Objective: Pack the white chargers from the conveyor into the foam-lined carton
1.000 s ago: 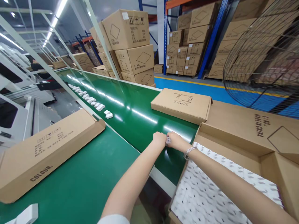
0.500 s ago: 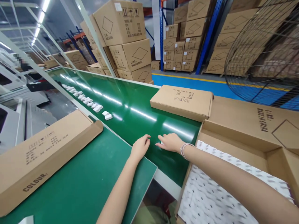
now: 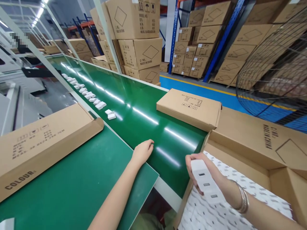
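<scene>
My right hand (image 3: 212,171) is closed around a row of white USB chargers (image 3: 206,185), their dark port slots facing up. It is over the near left part of an open carton (image 3: 250,155), where white pieces with grey marks (image 3: 257,188) lie in tight rows. My left hand (image 3: 143,150) hovers at the edge of the green conveyor belt (image 3: 141,127), its fingers loosely bent with a small gap at the thumb; nothing shows in it. Farther up the belt, several white chargers (image 3: 90,95) lie in a line, the nearest charger (image 3: 111,116) beside another.
A flat closed carton (image 3: 188,107) lies across the belt beyond the open one. Another long carton (image 3: 48,140) rests on the green side table (image 3: 79,179), with a white piece (image 3: 7,224) at its near corner. Stacked boxes (image 3: 141,52) and a wire fan guard (image 3: 273,70) stand behind.
My right hand has drawn back from the belt to the right and turned, so the row of chargers in it now shows. My left hand has barely moved.
</scene>
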Action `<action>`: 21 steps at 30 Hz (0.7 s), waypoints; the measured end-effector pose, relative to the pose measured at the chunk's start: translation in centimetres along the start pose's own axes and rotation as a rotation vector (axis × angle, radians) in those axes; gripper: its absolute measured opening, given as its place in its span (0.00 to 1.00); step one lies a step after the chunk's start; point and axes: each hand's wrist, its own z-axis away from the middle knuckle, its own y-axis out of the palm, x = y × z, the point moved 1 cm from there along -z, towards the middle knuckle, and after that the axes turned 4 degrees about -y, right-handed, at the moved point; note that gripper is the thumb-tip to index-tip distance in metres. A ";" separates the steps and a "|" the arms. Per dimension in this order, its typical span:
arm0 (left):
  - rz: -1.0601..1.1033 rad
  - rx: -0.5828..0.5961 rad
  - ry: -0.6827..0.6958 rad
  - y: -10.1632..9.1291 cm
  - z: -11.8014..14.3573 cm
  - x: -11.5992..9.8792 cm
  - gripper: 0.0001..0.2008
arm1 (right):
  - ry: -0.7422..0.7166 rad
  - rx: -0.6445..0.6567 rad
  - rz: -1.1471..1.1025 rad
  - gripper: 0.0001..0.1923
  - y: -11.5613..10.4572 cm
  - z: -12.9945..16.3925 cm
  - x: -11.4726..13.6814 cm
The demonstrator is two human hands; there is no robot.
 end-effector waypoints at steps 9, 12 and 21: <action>-0.074 -0.008 0.006 0.3 0.1 0.0 0.14 | -0.118 0.072 -0.344 0.21 -1.5 1.2 -1.5; -0.085 -0.009 0.003 0.3 0.1 -0.1 0.14 | -0.171 0.090 -0.351 0.22 -1.5 1.2 -1.9; -0.105 -0.018 0.006 0.5 0.2 0.0 0.14 | -0.148 -0.180 0.155 0.15 -3.0 2.9 2.2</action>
